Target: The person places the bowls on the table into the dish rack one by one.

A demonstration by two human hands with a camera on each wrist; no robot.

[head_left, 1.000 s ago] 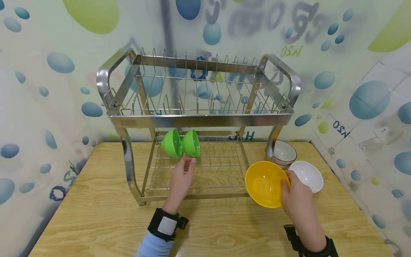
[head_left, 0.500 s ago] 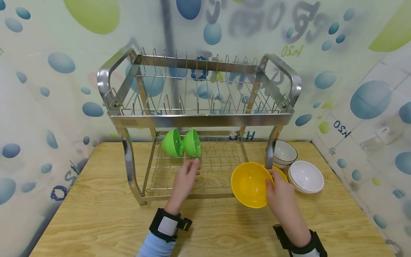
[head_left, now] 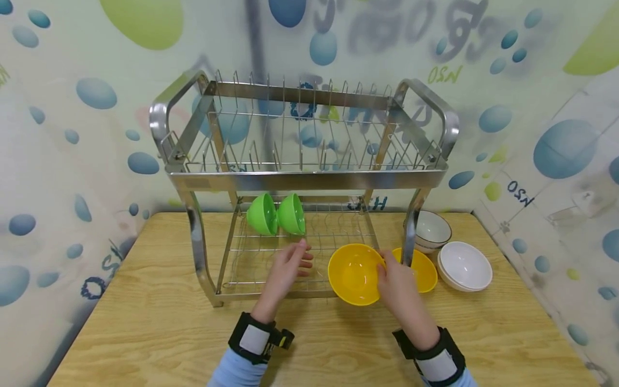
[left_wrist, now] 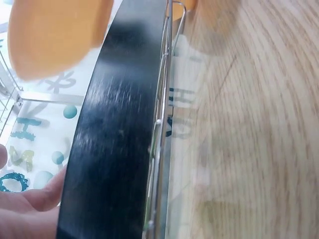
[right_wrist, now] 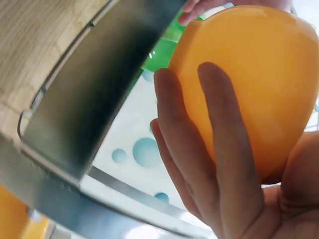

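Note:
In the head view my right hand (head_left: 398, 287) grips a yellow bowl (head_left: 355, 275) by its right edge, over the front of the lower rack shelf (head_left: 314, 294). The right wrist view shows the fingers (right_wrist: 227, 129) spread along the bowl's outside (right_wrist: 264, 89). My left hand (head_left: 285, 269) holds nothing; its fingers are loosely bent, just left of the yellow bowl. Behind it, two green bowls (head_left: 261, 215) stand on edge side by side in the lower shelf's wires. In the left wrist view the rack's front bar (left_wrist: 114, 119) hides part of the left hand.
Another yellow bowl (head_left: 422, 271) rests on the table behind the rack's right front leg (head_left: 411, 231). White bowls (head_left: 466, 263) and brown-rimmed bowls (head_left: 432, 228) stand to its right. The metal upper shelf (head_left: 304, 181) spans above the lower one.
My right hand has carried the yellow bowl leftward to the front of the shelf, uncovering another yellow bowl. The left hand has come away from the green bowls, moving slightly right.

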